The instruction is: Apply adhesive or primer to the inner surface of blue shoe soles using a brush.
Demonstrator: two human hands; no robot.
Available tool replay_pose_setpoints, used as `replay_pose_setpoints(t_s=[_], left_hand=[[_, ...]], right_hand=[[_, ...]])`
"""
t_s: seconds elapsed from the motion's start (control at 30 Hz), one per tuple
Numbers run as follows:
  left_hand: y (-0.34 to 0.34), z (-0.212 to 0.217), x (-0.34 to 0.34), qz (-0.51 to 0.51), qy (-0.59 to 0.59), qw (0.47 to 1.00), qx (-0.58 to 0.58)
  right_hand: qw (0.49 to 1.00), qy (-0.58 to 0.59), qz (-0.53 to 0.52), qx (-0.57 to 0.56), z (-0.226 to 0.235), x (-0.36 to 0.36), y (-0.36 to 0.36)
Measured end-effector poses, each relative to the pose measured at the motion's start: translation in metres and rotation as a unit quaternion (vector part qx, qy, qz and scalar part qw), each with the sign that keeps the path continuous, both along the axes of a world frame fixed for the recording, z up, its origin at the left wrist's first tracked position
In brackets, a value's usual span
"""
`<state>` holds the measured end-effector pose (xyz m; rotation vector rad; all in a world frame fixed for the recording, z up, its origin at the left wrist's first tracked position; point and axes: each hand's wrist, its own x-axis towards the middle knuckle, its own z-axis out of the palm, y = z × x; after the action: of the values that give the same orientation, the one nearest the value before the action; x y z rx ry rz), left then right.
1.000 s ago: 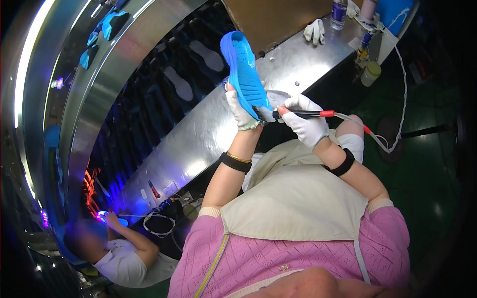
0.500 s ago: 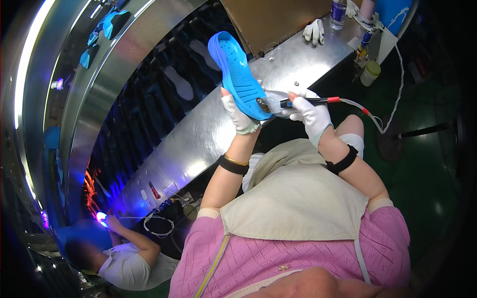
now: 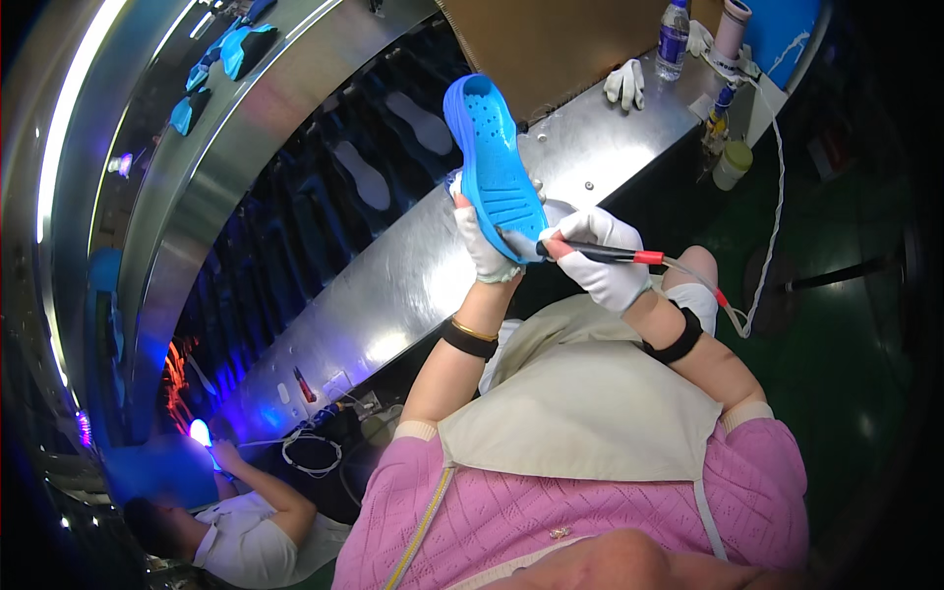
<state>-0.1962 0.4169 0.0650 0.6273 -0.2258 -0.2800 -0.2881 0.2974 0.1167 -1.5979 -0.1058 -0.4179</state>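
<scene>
A bright blue shoe sole (image 3: 497, 162) is held up over the metal ledge, its hollow side with holes and ribs facing me. My left hand (image 3: 480, 236), in a white glove with bare fingertips, is closed around the sole's near end and side. My right hand (image 3: 602, 258), gloved the same way, grips a brush (image 3: 600, 253) with a black handle and a red band. The bristles touch the inside of the sole's near end. From the handle's back a pale tube runs off to the right.
Behind the ledge (image 3: 413, 270), a dark conveyor carries pale insole shapes (image 3: 361, 175). A cardboard sheet (image 3: 551, 49), a white glove (image 3: 625, 86), a bottle (image 3: 673, 41) and a yellowish jar (image 3: 732, 165) stand or lie farther off. Another person (image 3: 256, 521) works at the left.
The sole has shifted slightly right and nearer, and stands more upright. My right hand has come lower, with the brush now across the sole's near tip.
</scene>
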Motion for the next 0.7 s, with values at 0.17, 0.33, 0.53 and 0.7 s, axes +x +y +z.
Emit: replay_pose_setpoints(t_s=[0.17,0.33,0.53,0.7], left_hand=[[-0.003,0.013,-0.01,-0.012,-0.005,1.0,-0.02],[-0.003,0.014,-0.015,-0.034,-0.028,0.999,-0.012],[-0.004,0.014,-0.024,0.001,0.034,0.999,-0.027],[0.007,0.016,-0.03,-0.034,-0.026,0.999,0.005]], right_hand=[[0.983,0.131,-0.006,0.125,0.023,0.015,-0.009],[1.0,-0.017,-0.019,0.004,0.006,0.011,0.008],[0.98,0.044,-0.044,0.189,0.014,0.035,-0.014],[0.969,0.159,0.034,0.185,0.021,0.019,-0.002]])
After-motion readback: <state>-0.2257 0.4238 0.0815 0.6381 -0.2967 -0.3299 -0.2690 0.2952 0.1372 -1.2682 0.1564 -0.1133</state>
